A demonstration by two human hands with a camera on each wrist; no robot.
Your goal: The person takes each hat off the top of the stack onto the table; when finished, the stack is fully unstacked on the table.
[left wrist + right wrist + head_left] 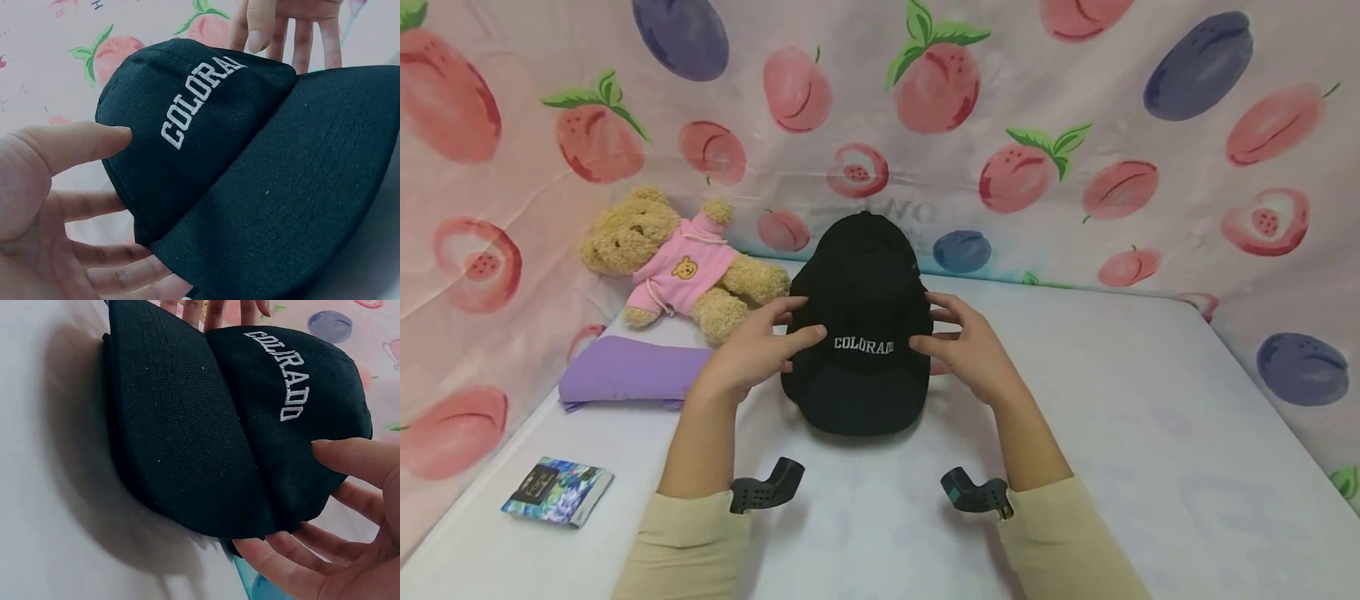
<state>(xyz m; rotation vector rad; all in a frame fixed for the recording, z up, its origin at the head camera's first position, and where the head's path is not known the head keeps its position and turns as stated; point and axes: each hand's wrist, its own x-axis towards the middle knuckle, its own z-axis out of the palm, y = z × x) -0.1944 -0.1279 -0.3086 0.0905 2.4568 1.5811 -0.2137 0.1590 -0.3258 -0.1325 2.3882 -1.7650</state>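
Note:
A black baseball cap (861, 287) with white "COLORADO" lettering is held between both hands over the table, brim toward me. My left hand (748, 354) grips its left side, thumb against the front of the crown and the other fingers around the side edge. On the opposite side, my right hand (970, 346) grips it the same way. In the left wrist view, the cap's brim (300, 175) points to the lower right. Beneath the brim (169, 419) in the right wrist view, another dark edge shows, and a shadow falls on the white surface.
A teddy bear (681, 267) in a pink hoodie lies at the back left, by the patterned cloth backdrop. In front of it is a folded purple cloth (632, 371). Nearer the left edge of the white table (1112, 433) lies a small floral-patterned packet (557, 492).

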